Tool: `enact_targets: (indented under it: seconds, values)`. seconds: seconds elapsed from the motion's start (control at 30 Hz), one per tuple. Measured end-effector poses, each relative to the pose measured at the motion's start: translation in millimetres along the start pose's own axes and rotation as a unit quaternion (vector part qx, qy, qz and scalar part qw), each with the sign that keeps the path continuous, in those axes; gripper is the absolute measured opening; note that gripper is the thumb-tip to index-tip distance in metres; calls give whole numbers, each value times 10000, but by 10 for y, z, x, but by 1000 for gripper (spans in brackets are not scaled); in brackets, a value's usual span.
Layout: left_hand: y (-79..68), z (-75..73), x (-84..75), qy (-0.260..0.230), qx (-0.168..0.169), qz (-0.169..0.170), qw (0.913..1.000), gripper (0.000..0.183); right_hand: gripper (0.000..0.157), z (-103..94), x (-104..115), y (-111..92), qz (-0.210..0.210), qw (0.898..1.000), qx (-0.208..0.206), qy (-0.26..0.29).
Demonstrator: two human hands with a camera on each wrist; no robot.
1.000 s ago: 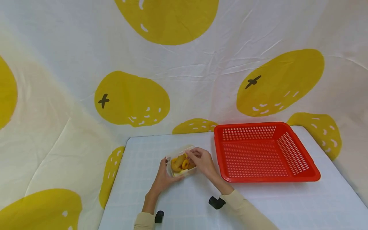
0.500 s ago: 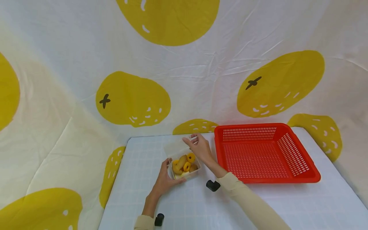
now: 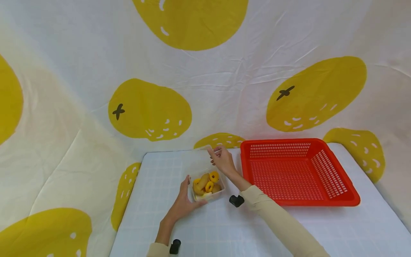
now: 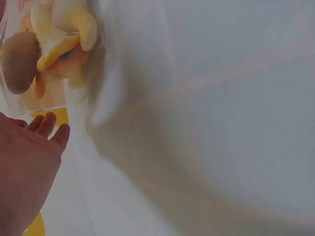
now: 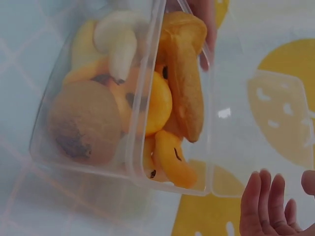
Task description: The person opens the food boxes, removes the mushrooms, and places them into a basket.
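Observation:
A clear plastic box (image 3: 221, 194) stands on the table, its hinged lid (image 5: 225, 113) raised at the back. Inside lie a tan mushroom-shaped piece (image 5: 183, 83), a pale one (image 5: 120, 46), a brown lump (image 5: 83, 118) and several orange-yellow pieces (image 5: 160, 103) with dark marks. My left hand (image 3: 183, 201) holds the box at its front left, thumb along the front and fingers along the left side. My right hand (image 3: 223, 160) is above the back right of the box, fingertips right at the lid's edge. Its fingers are loosely spread, as the right wrist view shows.
A red perforated basket (image 3: 290, 201) stands to the right of the box with nothing in it. The white-blue checked tabletop (image 3: 154, 192) ends at the back against a hanging cloth (image 3: 212, 107) printed with large yellow fruits.
My right hand has moved back and up from over the box's contents, and the lid has swung backward, uncovering all the pieces. My left hand has stayed at the box.

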State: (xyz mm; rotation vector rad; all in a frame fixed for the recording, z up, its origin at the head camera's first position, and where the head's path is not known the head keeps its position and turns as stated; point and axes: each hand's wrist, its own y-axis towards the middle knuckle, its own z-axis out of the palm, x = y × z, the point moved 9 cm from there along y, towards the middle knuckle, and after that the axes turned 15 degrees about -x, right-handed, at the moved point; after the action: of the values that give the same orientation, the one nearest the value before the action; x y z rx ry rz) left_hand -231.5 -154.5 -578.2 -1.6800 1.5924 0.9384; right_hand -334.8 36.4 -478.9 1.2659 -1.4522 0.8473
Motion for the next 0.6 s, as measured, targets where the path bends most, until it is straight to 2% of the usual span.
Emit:
enact_targets:
  seconds: [0.1,0.23,0.27,0.33,0.43,0.53,0.6]
  values:
    - [32,-78,-44,-167,-360,70,9992,96,32,0,-10,-29,24,10000,66,-14]
    - [95,-219,-169,-498,-1227,322,9907,57,30,2,-49,-69,46,9995,239,-190]
    - [108,-247,-189,-515,-1454,296,9876,50,29,10,-61,-78,14,9993,294,-231]
    - [135,-292,-216,-550,-1837,136,9813,40,28,30,-93,-101,15,9986,447,-276]
    - [181,-320,-217,-718,-2208,-302,9722,34,22,75,-114,-145,-128,9966,724,-380]
    - [215,-331,-192,-953,-2377,-706,9641,32,14,150,-105,-213,-418,9910,1143,-564]
    - [231,-334,-168,-1031,-2468,-905,9593,32,10,218,-91,-271,-718,9838,1492,-693]
